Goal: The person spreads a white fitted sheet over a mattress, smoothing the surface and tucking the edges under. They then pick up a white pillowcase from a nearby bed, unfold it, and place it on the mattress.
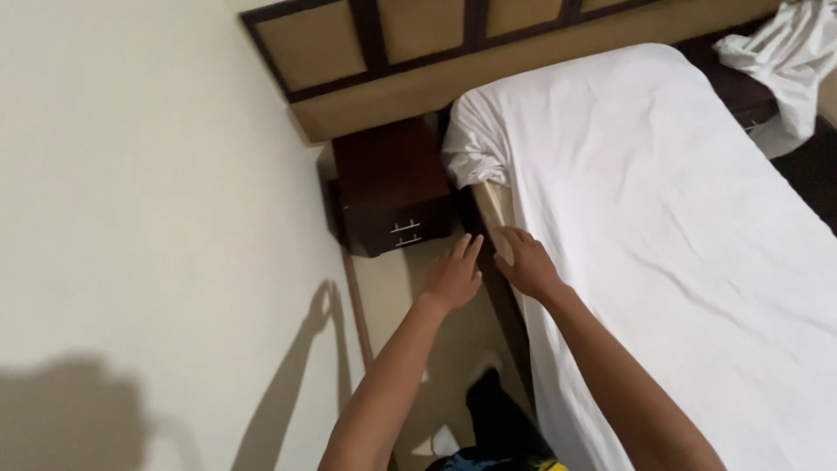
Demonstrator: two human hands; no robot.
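Note:
A white sheet covers the mattress of a bed, bunched at the near corner, where a strip of bare mattress side shows. My right hand rests flat against the sheet's hanging edge just below that corner, fingers spread. My left hand hovers beside it over the gap between bed and wall, fingers extended, holding nothing.
A dark wooden nightstand with a drawer stands between wall and bed. A padded headboard runs along the back. A crumpled white cloth lies at the far right. The cream wall closes in on the left.

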